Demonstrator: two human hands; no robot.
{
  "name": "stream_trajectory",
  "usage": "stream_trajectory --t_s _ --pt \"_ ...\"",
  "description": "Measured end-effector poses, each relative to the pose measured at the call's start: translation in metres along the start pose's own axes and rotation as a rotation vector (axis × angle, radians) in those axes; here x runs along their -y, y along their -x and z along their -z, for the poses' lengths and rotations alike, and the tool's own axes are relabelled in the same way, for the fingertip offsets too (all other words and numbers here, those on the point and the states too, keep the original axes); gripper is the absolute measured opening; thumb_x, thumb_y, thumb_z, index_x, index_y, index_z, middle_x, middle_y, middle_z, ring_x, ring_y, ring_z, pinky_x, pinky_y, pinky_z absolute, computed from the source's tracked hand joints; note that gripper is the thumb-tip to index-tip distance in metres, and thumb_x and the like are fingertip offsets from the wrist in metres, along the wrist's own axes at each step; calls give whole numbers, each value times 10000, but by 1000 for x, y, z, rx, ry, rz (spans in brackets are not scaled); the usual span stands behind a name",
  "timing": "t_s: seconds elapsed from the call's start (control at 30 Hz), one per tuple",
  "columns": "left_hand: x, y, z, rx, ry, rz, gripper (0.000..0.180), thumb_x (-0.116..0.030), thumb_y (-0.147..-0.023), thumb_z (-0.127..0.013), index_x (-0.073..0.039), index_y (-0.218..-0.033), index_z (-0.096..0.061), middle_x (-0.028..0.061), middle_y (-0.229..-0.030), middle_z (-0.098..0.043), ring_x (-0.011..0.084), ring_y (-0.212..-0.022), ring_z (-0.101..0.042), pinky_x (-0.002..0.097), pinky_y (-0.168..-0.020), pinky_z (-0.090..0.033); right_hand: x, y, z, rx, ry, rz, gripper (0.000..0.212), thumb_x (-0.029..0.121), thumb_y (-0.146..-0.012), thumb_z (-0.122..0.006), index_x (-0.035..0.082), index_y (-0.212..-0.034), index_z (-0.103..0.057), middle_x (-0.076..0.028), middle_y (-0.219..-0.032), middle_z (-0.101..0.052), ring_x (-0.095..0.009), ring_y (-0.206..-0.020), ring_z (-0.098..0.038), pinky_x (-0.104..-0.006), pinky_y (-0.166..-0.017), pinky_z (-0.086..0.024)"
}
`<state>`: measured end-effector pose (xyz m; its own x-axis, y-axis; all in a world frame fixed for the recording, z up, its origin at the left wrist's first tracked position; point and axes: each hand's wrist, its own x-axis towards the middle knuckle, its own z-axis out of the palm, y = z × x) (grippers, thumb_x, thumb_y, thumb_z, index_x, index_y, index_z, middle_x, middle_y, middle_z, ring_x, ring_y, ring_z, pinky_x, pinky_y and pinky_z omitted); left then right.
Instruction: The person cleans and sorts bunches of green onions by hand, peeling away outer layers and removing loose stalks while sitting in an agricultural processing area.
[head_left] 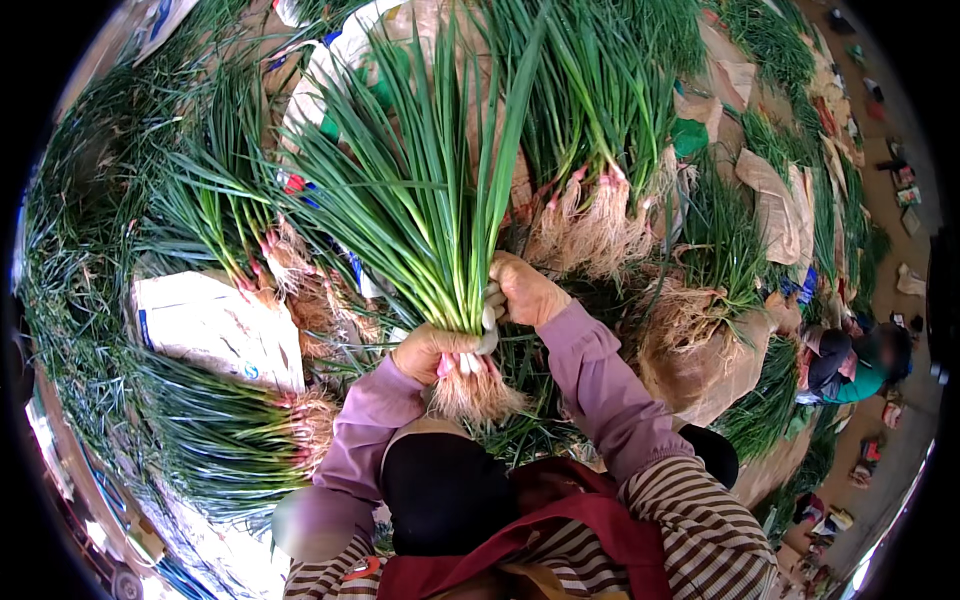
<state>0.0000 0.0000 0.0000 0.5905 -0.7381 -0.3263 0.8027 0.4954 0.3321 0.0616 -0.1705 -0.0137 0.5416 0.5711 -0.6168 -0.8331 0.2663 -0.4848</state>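
Observation:
A bunch of green garlic, with long flat green leaves, pinkish-white bases and shaggy pale roots, stands fanned out in front of me. My left hand is wrapped round its lower stems, just above the bulbs. Closed against the right side of the same stems is my right hand, its fingers curled in, with whitish coverings on the fingertips. The roots hang below my left hand, over my lap. Both hands' fingers are partly hidden by the stems.
More bunches lie around me: a tied-looking pile ahead right, another bunch at left and a heap at lower left. A white sack and a tan sack flank me. Another person sits far right.

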Motion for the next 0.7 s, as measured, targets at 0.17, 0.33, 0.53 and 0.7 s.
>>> stream_trajectory --t_s 0.17,0.33,0.53,0.7 --pt "-1 -4 5 157 5 -61 358 -115 -769 -671 -20 -1083 -527 40 -739 -529 133 -648 -548 245 -583 -516 12 16 61 140 1092 -50 303 287 -884 -537 27 -1020 -615 -40 -688 -496 -155 -565 -456 -295 -493 -369" --pt "-6 7 10 53 -89 -245 422 -107 -720 -735 -27 -1077 -525 41 -728 -553 118 -595 -561 207 -490 -460 44 68 55 20 1874 -184 502 470 -862 -542 24 -1087 -596 -184 -942 -615 -313 -834 -618 -420 -790 -484" --pt "2 -18 24 -241 -3 -133 334 -42 -779 -660 3 -1093 -557 105 -890 -651 185 -746 -635 287 -668 -515 126 64 120 -1297 1941 697 291 319 -913 -531 42 -960 -609 -36 -616 -576 -134 -455 -515 -278 -392 -440" --pt "-3 -18 11 -173 119 -227 404 -15 -777 -639 -11 -1163 -518 156 -996 -644 191 -790 -637 316 -673 -536 52 64 43 -861 1878 758 95 187 -840 -619 100 -812 -647 -70 -749 -588 -152 -564 -541 -272 -448 -471"
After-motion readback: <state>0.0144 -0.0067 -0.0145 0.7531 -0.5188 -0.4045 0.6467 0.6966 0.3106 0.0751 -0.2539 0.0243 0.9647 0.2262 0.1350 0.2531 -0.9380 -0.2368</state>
